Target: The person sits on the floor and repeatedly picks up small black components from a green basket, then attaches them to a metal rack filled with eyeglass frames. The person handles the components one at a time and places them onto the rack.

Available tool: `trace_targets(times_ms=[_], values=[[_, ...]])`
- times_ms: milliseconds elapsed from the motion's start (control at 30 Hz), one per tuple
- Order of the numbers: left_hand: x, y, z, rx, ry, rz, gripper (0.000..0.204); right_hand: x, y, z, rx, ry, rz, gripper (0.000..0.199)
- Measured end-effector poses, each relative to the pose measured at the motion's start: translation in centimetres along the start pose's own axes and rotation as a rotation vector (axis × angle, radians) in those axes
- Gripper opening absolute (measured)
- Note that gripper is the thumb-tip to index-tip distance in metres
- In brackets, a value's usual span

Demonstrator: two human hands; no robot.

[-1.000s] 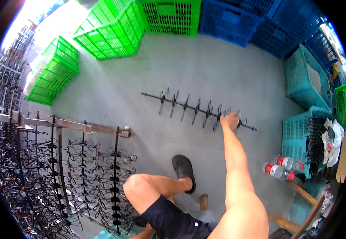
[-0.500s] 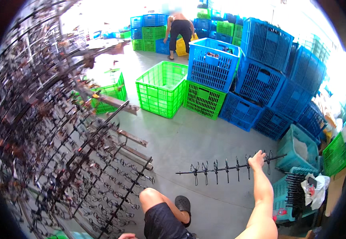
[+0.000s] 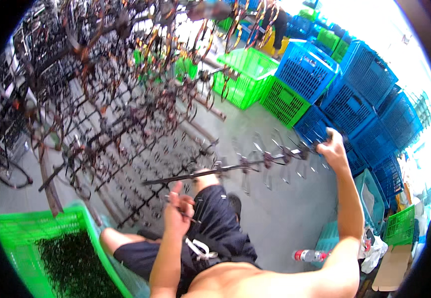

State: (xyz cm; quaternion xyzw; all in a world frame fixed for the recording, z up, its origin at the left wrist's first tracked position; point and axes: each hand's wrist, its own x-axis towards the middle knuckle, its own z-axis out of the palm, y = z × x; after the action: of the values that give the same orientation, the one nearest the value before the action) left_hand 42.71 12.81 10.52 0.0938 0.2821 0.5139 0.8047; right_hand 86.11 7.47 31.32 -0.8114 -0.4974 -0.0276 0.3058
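Observation:
In my raised right hand [image 3: 333, 149] is the right end of a long black rod [image 3: 185, 176] with wire hooks along it, the fingers closed round it. The rod slopes down to the left across my knee, and its hooks are smeared by motion. My left hand [image 3: 178, 212] is below the rod's left part, apart from it. Its fingers are curled, one pointing up, round a thin dark piece [image 3: 191, 218] whose kind I cannot make out. Left of my hands stands a rack [image 3: 195, 119] hung with many similar hooked rods.
A green crate [image 3: 83, 218] by my left leg holds a heap of small black pieces [image 3: 76, 263]. Ahead stand a light green crate [image 3: 242, 82] and stacked blue crates [image 3: 349, 111]. A bottle [image 3: 309, 256] lies at the right near a teal basket [image 3: 327, 241]. Another person [image 3: 277, 25] is partly visible far off.
The view has turned left and down. My right hand has brought the rod leftward, beside the rack. My left hand, barely visible before, has risen into view with a thin dark piece.

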Motion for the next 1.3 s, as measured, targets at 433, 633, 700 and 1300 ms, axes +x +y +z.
trace_targets(times_ms=[433, 633, 700, 1300], values=[[-9.5, 6.7, -8.7, -0.026, 0.661, 0.421, 0.026, 0.8, -17.9, 29.7, 0.418, -0.288, -0.272, 0.06], [-5.2, 6.7, -8.5, 0.001, 0.715, 0.388, 0.026, 3.2, -15.6, 33.6, 0.454, -0.209, -0.245, 0.055], [-4.6, 7.8, -8.6, 0.016, 0.739, 0.39, 0.029, 3.1, -16.0, 34.5, 0.44, -0.212, -0.262, 0.056], [-0.2, 14.1, -16.9, 0.125, 0.857, 0.475, 0.028, 2.3, -21.5, 40.6, 0.116, -0.223, -0.518, 0.063]])
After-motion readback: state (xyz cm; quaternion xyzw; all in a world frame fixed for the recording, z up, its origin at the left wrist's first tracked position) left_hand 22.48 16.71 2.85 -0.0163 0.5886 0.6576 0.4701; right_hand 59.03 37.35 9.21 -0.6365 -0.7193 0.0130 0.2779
